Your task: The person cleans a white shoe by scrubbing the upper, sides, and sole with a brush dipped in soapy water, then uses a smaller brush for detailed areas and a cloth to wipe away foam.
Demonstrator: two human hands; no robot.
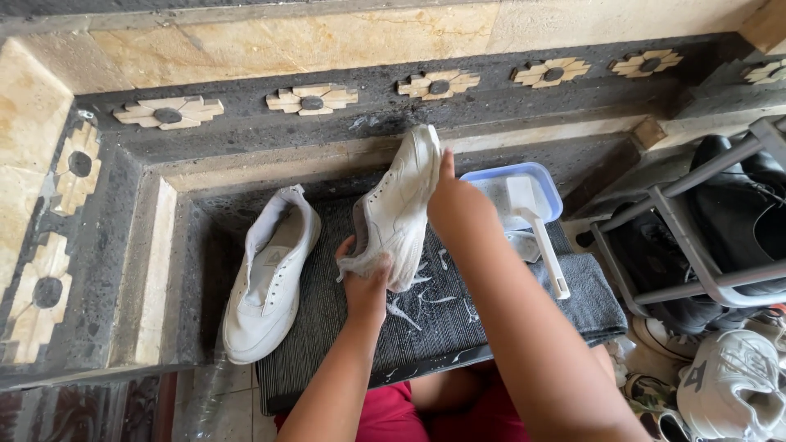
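A dark stone basin (pixel 155 245) edged with tan tiles and flower-shaped inlays fills the far and left part of the scene. Inside it lies a ribbed black mat (pixel 327 327) streaked with white foam near its middle. At right stands a grey metal shoe rack (pixel 696 237) holding dark footwear, with a pile of pale sneakers (pixel 733 385) on the floor near it. A folded grey towel (pixel 589 299) lies on the right end of the mat.

A white sneaker (pixel 270 274) rests on the left of the mat, leaning against the basin wall, toe toward the near side. A second white shoe (pixel 397 205) is held above the middle of the mat, tilted upright with its sole facing right. The right hand (pixel 454 205) presses against the sole side, its grip closed around the shoe's upper part — the thumb points up. The left hand (pixel 364 278) is clenched around the lower end, where a damp whitish cloth (pixel 360 263) bunches under the fingers.

Just right of the hands sits a shallow blue tray (pixel 550 182), and a white long-handled brush (pixel 536 233) lies across its rim — handle pointing near, onto the towel.
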